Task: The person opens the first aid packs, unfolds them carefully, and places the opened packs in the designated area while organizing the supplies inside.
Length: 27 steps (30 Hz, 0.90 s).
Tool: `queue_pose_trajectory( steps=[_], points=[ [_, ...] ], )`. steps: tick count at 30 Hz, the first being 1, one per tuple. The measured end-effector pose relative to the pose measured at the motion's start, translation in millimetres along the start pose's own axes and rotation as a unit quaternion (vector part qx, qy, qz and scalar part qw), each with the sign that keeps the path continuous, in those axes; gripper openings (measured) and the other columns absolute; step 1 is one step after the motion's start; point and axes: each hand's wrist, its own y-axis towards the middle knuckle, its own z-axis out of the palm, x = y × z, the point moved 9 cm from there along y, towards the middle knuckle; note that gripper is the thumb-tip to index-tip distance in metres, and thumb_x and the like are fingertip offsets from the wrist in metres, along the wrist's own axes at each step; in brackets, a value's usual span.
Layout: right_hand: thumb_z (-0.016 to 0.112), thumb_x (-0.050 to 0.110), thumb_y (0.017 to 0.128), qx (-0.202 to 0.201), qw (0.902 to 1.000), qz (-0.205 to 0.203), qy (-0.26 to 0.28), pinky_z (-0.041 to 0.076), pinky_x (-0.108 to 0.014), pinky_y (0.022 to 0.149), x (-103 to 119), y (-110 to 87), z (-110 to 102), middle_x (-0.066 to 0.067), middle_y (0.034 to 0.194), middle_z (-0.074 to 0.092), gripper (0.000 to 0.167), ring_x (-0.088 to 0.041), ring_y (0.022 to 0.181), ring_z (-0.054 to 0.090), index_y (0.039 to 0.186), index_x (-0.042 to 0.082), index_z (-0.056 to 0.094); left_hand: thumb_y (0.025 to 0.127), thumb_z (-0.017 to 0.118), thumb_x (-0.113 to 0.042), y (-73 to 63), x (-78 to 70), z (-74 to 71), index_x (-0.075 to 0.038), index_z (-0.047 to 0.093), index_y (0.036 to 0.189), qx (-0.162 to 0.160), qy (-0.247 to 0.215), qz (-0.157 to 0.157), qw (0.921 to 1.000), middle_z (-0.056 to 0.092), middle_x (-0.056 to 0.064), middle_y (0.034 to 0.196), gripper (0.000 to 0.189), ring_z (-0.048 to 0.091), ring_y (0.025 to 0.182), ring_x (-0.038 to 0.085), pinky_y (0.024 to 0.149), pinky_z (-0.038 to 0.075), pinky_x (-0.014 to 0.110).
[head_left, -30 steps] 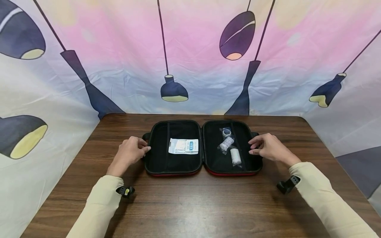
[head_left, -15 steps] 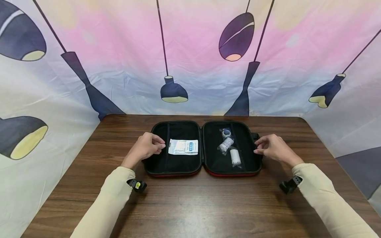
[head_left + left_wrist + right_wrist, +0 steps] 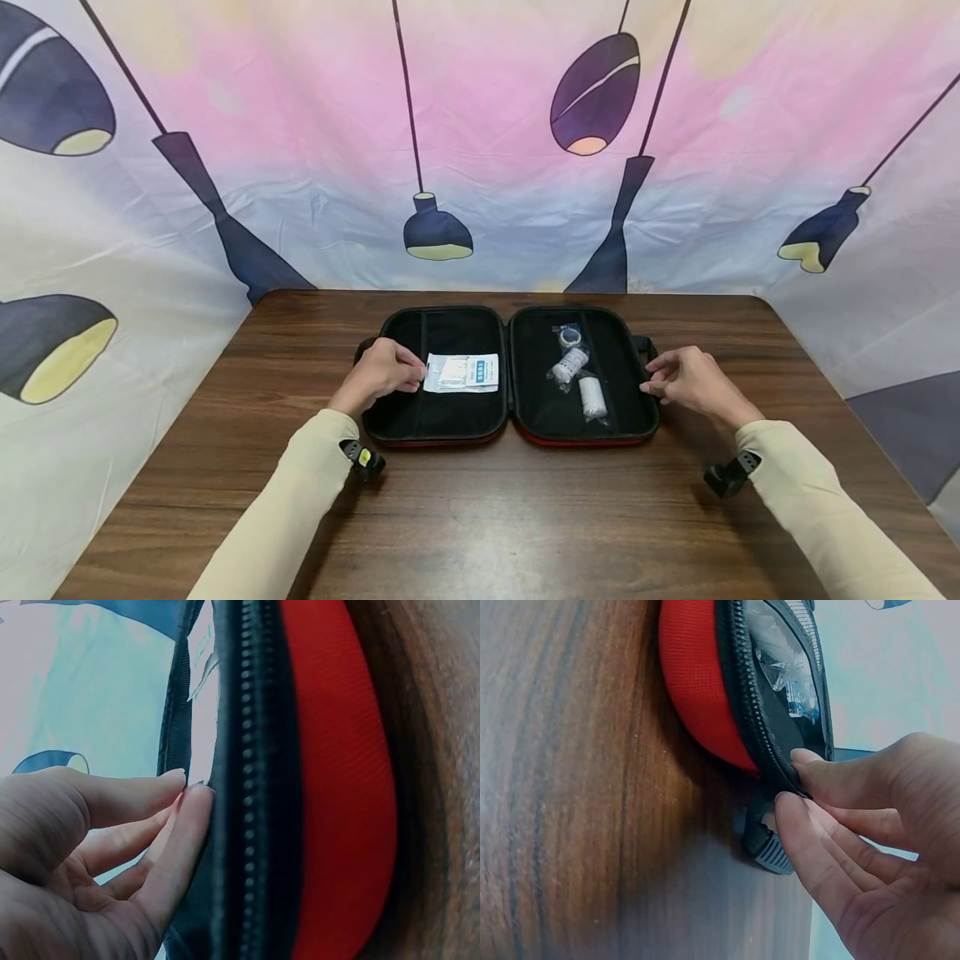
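Note:
A black zip case (image 3: 465, 427) with a red outer shell (image 3: 345, 765) lies unfolded flat on the table. White flat packets (image 3: 472, 372) with blue print lie in its left half. My left hand (image 3: 381, 377) reaches over that half, thumb and a finger pinching the packets' left end. At the case's right side, my right hand (image 3: 693, 383) pinches the zippered rim (image 3: 769, 754) between thumb and finger. The right half holds two wrapped white bandage rolls, one textured (image 3: 570, 365) and one smooth (image 3: 592, 397), plus a small tape roll (image 3: 571, 336).
The wooden table (image 3: 480, 517) extends around the case, its back edge close to a printed cloth backdrop (image 3: 510, 208). Black straps stick out at the case's sides, including a ribbed black buckle (image 3: 769, 855) beside the right hand.
My left hand has moved right from the case's left rim to the white packets and pinches their end. My right hand has shifted slightly right along the right rim.

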Motion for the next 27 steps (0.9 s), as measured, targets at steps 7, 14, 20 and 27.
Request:
queue_pose_trajectory(
  steps=[7, 14, 20, 27],
  points=[
    [0.077, 0.005, 0.089, -0.005, 0.9998, 0.009, 0.014, 0.061, -0.033, 0.062, -3, -1.6, 2, -0.015, 0.086, 0.069, 0.034, -0.022, 0.07, 0.071, 0.112, -0.017, 0.065, 0.093, 0.072, -0.003, 2.7, 0.2, 2.8, 0.005, 0.075, 0.1, -0.004, 0.013, -0.014, 0.9998, 0.072, 0.019, 0.102, 0.011, 0.073, 0.079, 0.018, 0.075, 0.062, 0.033],
    [0.077, 0.005, 0.088, -0.01, 0.9998, 0.009, 0.014, 0.061, -0.033, 0.061, -6, -2.4, 1, -0.015, 0.086, 0.069, 0.034, -0.022, 0.07, 0.071, 0.111, -0.017, 0.066, 0.092, 0.074, -0.006, 8.8, -3.6, 8.2, 0.002, 0.076, 0.097, 0.007, 0.03, -0.01, 0.9995, 0.072, 0.017, 0.103, 0.01, 0.074, 0.083, 0.021, 0.077, 0.061, 0.035],
    [0.074, 0.002, 0.089, -0.013, 0.9997, 0.009, 0.02, 0.061, -0.034, 0.062, -5, -1.8, 2, -0.016, 0.086, 0.069, 0.031, -0.023, 0.072, 0.072, 0.112, -0.018, 0.065, 0.092, 0.071, -0.001, 13.0, -4.2, 13.2, 0.005, 0.076, 0.096, 0.015, 0.015, -0.009, 0.9997, 0.071, 0.02, 0.106, 0.008, 0.073, 0.084, 0.022, 0.077, 0.061, 0.034],
    [0.066, -0.003, 0.09, -0.011, 0.9996, 0.019, 0.019, 0.061, -0.035, 0.063, -6, -0.7, 4, -0.015, 0.085, 0.07, 0.026, -0.024, 0.076, 0.073, 0.112, -0.017, 0.065, 0.093, 0.069, 0.001, 14.5, -4.0, 11.8, 0.007, 0.073, 0.101, 0.002, -0.017, -0.01, 0.9998, 0.068, 0.022, 0.108, 0.01, 0.072, 0.083, 0.022, 0.073, 0.061, 0.031]
  ],
)
